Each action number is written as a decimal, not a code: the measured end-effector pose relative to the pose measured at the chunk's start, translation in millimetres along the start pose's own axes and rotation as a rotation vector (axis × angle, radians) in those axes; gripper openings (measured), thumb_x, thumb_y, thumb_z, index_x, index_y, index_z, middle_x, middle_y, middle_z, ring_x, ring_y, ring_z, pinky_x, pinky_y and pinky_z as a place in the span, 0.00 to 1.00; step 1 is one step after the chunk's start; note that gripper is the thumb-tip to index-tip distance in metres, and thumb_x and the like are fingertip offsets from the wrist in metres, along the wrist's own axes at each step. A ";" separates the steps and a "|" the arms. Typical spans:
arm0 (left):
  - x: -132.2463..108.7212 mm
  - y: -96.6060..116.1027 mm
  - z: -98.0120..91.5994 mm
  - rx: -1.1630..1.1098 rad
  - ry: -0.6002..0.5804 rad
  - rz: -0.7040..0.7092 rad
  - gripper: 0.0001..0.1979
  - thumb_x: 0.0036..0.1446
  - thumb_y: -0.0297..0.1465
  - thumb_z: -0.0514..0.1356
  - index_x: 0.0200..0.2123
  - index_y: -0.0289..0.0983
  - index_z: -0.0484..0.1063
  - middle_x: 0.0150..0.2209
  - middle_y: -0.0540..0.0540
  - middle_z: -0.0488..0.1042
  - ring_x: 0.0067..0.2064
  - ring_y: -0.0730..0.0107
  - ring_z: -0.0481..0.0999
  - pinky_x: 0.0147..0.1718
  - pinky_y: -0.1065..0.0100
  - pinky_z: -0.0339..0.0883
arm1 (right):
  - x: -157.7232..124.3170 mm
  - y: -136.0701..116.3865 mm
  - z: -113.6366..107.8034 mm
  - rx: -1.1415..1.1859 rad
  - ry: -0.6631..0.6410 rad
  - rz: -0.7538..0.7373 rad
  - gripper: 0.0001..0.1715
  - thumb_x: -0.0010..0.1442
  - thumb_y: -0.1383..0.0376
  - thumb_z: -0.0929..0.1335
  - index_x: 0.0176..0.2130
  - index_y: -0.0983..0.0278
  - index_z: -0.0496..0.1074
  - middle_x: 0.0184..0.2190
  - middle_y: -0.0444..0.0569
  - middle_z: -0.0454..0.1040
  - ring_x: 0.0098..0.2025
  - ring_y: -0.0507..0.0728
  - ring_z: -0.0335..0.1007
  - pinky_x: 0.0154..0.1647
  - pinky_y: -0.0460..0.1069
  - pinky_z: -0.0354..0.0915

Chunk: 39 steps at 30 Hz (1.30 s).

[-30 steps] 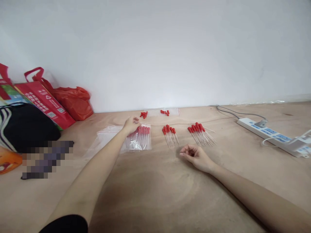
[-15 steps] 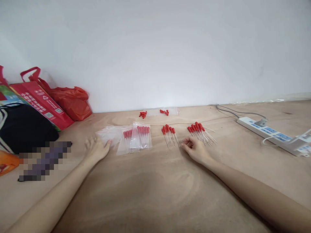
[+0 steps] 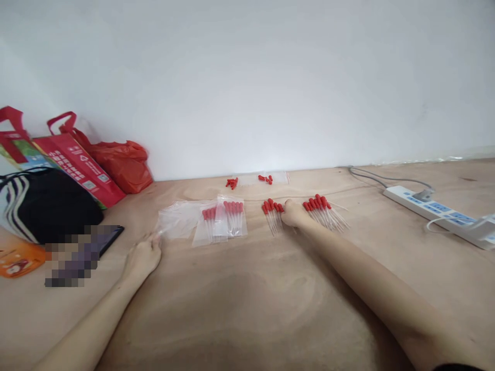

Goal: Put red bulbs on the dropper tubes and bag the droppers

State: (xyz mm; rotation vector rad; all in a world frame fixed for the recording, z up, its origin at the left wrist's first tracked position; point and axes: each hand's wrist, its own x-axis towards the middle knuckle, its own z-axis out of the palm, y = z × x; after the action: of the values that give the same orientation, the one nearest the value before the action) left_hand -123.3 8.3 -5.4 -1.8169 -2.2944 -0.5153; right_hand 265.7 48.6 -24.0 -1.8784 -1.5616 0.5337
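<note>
My left hand [image 3: 142, 256] rests on the table with its fingers curled in at the near left corner of the clear plastic bags [image 3: 176, 219]; the fingertips seem to pinch that corner. Beside these, two clear bags hold red-bulbed droppers [image 3: 233, 219]. My right hand [image 3: 294, 213] is closed at the right edge of a small fan of loose droppers [image 3: 270, 211], next to a red bulb. The back of the hand hides what its fingers grip. Right of it lies a larger fan of droppers [image 3: 319, 208].
Loose red bulbs [image 3: 232, 183] and a flat clear bag [image 3: 279, 178] lie by the wall. At right is a white power strip [image 3: 436, 211] with a grey cable. At left are red bags [image 3: 124, 165], a black drawstring bag [image 3: 58, 206], an orange packet [image 3: 21, 260] and a blurred phone-like object [image 3: 83, 257].
My left hand has drawn back toward me and its spread fingers have curled. My right hand has moved forward and left, from the dropper tips up beside the bulbs. The view has shifted slightly.
</note>
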 end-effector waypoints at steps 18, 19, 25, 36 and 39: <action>-102.6 172.8 10.3 -0.368 -0.458 1.079 0.21 0.61 0.33 0.41 0.55 0.32 0.58 0.58 0.41 0.56 0.60 0.66 0.51 0.58 0.58 0.48 | -78.2 71.3 -47.0 0.886 0.195 0.089 0.30 0.47 0.55 0.66 0.47 0.58 0.52 0.25 0.39 0.64 0.19 0.49 0.60 0.16 0.45 0.60; -102.3 173.8 11.6 -0.380 -0.477 1.071 0.22 0.61 0.34 0.42 0.55 0.32 0.57 0.58 0.41 0.56 0.60 0.66 0.51 0.58 0.58 0.48 | -81.3 71.9 -46.2 0.914 0.202 0.104 0.30 0.47 0.54 0.67 0.46 0.58 0.52 0.25 0.39 0.64 0.19 0.48 0.60 0.16 0.44 0.60; -100.3 170.5 11.9 -0.448 -0.512 1.033 0.24 0.59 0.39 0.47 0.57 0.36 0.55 0.59 0.41 0.53 0.61 0.63 0.50 0.57 0.55 0.48 | -92.0 61.5 -43.9 0.981 0.201 0.102 0.30 0.47 0.53 0.67 0.46 0.58 0.52 0.25 0.39 0.64 0.19 0.48 0.60 0.16 0.44 0.60; -97.7 173.0 4.7 -0.433 -0.587 1.042 0.25 0.59 0.41 0.47 0.56 0.36 0.57 0.59 0.39 0.51 0.61 0.60 0.48 0.57 0.53 0.46 | -100.5 48.1 -42.2 1.001 0.105 0.059 0.29 0.47 0.51 0.67 0.44 0.57 0.54 0.25 0.38 0.65 0.20 0.48 0.62 0.20 0.46 0.63; -94.8 173.7 -0.8 -0.384 -0.655 1.075 0.24 0.61 0.40 0.44 0.57 0.37 0.55 0.60 0.40 0.48 0.62 0.61 0.44 0.57 0.53 0.44 | -105.7 42.2 -42.8 1.062 0.012 0.063 0.26 0.47 0.52 0.67 0.42 0.58 0.55 0.26 0.40 0.67 0.23 0.50 0.65 0.25 0.49 0.66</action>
State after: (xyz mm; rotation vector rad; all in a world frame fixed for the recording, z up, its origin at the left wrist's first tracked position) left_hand 67.7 -43.7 -8.8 -3.3506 -1.0740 -0.1656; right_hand 301.5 -67.4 -31.2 -1.0854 -0.8823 1.0997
